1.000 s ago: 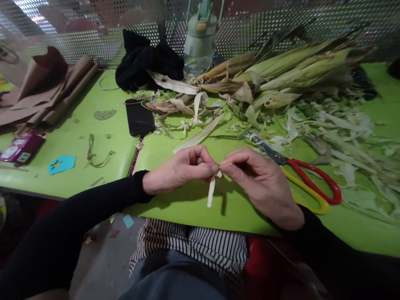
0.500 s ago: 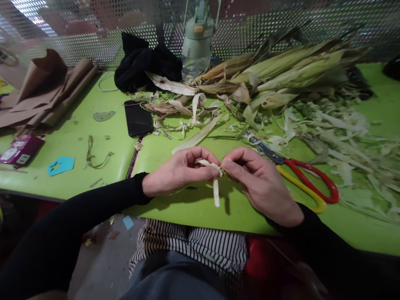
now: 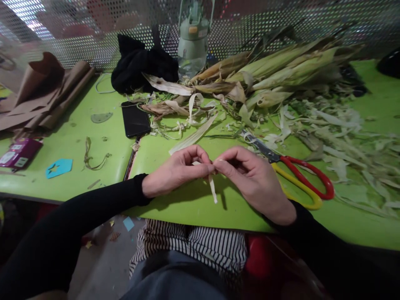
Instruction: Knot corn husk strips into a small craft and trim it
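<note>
A thin pale strip of husk [image 3: 213,189] hangs below my fingertips, its lower end loose above the green table [image 3: 193,212]. My left hand [image 3: 181,170] pinches the strip between thumb and forefinger. Touching it from the right, my right hand [image 3: 253,181] is closed in a pinch on the same strip, whose upper part is mostly covered by the fingers. A wider flat piece of husk [image 3: 193,135] lies just beyond my left hand. Scissors [image 3: 274,157] with red and yellow handles rest on the table right beside my right hand.
Behind lie corn husks [image 3: 281,71], a green bottle [image 3: 193,46], a black cloth [image 3: 143,64] and a phone [image 3: 136,119]. Husk scraps [image 3: 340,137] cover the right side. Brown paper [image 3: 46,96], a purple box [image 3: 20,153] and a blue tag [image 3: 58,168] are at left.
My two hands have drawn together, their fingertips now touching and hiding more of the strip. Its hanging end has tilted slightly. The whole view has shifted a little.
</note>
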`<state>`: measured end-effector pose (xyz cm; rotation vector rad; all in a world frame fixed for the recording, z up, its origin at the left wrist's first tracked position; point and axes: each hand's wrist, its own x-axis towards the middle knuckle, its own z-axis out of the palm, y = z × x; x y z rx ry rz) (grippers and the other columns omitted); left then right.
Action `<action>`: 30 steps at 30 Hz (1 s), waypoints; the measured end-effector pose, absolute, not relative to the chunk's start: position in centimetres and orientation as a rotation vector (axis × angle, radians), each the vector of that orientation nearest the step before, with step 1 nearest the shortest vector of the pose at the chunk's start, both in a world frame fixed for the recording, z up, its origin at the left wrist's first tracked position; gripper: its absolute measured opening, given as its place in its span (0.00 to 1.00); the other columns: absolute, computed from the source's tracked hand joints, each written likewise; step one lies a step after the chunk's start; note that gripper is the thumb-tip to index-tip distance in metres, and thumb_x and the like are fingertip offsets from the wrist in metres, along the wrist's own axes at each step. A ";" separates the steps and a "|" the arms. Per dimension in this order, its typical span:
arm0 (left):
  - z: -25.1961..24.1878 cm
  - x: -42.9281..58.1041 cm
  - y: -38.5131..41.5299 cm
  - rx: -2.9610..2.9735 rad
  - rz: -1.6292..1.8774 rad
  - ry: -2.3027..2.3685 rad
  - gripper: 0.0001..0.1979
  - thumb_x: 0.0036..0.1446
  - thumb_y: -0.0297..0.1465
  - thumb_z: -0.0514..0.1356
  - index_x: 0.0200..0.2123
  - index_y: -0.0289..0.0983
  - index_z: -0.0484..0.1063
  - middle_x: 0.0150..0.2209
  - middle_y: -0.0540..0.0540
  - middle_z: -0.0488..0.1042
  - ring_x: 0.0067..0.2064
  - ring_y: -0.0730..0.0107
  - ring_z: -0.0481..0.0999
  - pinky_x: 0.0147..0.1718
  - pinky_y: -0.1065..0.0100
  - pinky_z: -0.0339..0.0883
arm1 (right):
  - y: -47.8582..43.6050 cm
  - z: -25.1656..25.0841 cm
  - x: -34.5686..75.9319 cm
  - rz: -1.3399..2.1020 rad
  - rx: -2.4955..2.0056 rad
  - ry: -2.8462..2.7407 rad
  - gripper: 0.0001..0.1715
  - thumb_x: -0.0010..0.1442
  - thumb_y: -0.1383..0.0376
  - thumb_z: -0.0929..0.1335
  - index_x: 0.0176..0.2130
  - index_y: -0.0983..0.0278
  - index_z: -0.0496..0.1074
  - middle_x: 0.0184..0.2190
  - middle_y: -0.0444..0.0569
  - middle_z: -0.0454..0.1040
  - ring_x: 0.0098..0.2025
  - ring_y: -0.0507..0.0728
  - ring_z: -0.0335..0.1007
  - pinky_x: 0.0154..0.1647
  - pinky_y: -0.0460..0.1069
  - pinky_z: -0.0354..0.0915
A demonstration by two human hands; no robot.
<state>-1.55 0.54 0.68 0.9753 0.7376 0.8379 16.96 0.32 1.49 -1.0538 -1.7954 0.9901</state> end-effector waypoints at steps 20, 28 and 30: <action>0.6 -2.5 1.5 0.769 0.714 0.849 0.08 0.52 0.30 0.71 0.32 0.33 0.76 0.32 0.50 0.77 0.32 0.79 0.73 0.35 0.73 0.66 | 0.8 1.1 17.9 0.952 -1.105 -1.784 0.09 0.63 0.57 0.70 0.41 0.59 0.73 0.33 0.44 0.75 0.32 0.52 0.70 0.31 0.47 0.66; 0.6 -2.3 1.6 0.867 0.944 0.835 0.03 0.56 0.26 0.66 0.32 0.35 0.75 0.33 0.52 0.74 0.36 0.79 0.70 0.40 0.75 0.62 | 0.9 1.1 17.3 0.949 -1.216 -1.917 0.13 0.64 0.53 0.69 0.38 0.61 0.74 0.32 0.45 0.76 0.30 0.53 0.70 0.30 0.48 0.64; 0.5 -2.1 1.5 0.922 0.978 0.814 0.03 0.57 0.28 0.66 0.32 0.35 0.75 0.33 0.52 0.74 0.37 0.79 0.70 0.42 0.74 0.62 | 0.7 1.2 17.1 0.996 -1.224 -1.982 0.15 0.64 0.52 0.68 0.37 0.61 0.74 0.31 0.46 0.77 0.29 0.53 0.69 0.29 0.48 0.64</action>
